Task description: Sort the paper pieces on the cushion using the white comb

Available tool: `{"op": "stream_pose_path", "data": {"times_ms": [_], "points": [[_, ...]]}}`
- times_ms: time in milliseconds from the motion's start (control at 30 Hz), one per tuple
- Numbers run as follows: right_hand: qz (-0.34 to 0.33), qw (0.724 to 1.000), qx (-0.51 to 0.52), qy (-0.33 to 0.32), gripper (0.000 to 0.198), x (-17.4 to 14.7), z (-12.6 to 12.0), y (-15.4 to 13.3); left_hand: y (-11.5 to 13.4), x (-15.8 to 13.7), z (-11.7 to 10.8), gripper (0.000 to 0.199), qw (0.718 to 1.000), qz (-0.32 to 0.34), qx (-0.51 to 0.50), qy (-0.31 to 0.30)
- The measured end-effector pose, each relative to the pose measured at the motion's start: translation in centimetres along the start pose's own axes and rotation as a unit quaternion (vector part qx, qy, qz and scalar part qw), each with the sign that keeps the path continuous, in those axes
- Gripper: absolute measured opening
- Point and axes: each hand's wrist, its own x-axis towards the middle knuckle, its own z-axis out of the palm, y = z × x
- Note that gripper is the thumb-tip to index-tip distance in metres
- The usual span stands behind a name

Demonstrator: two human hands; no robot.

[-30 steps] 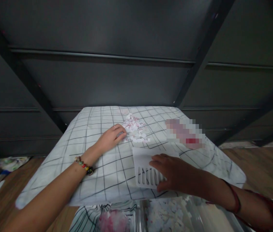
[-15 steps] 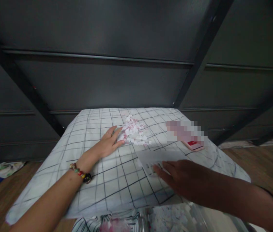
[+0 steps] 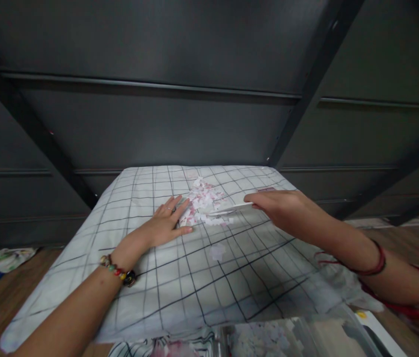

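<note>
A loose heap of small white and pink paper-like scraps (image 3: 204, 196) lies on the checked tablecloth (image 3: 157, 290). My left hand (image 3: 165, 222) rests against the heap's left side, palm down with fingers spread, holding nothing. From the right, my right hand (image 3: 282, 207) grips a thin white card-like sheet (image 3: 237, 207) between thumb and fingers. That sheet is tilted nearly edge-on, and its far end reaches the heap's right side. A pale, flat scrap (image 3: 217, 252) lies apart, nearer to me.
Behind my right hand shows a sliver of a pink phone (image 3: 266, 189). Along the near edge stand a clear container with pale flakes (image 3: 261, 338) and a clear plastic box (image 3: 338, 331). A dark panelled wall (image 3: 165, 124) borders the table's far side.
My right hand has moved away from me with the white sheet, which has gone from lying low and flat to tilted at the heap. My left hand has barely moved.
</note>
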Motion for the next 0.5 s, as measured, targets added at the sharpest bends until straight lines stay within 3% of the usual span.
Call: {"op": "stream_pose_path", "data": {"times_ms": [200, 367, 500], "points": [[-0.06, 0.997, 0.004, 0.046, 0.042, -0.5, 0.8, -0.9, 0.3, -0.1, -0.2, 0.08, 1.0, 0.007, 0.01, -0.005], [-0.105, 0.994, -0.012, 0.041, 0.038, -2.1, -0.5, -1.4, 0.7, -0.2, -0.5, 0.081, 1.0, 0.02, 0.014, -0.009], [-0.109, 0.992, -0.036, 0.057, 0.046, -3.2, -1.2, -0.9, 1.1, -0.3, -0.8, 0.087, 0.998, 0.061, 0.002, -0.012]]}}
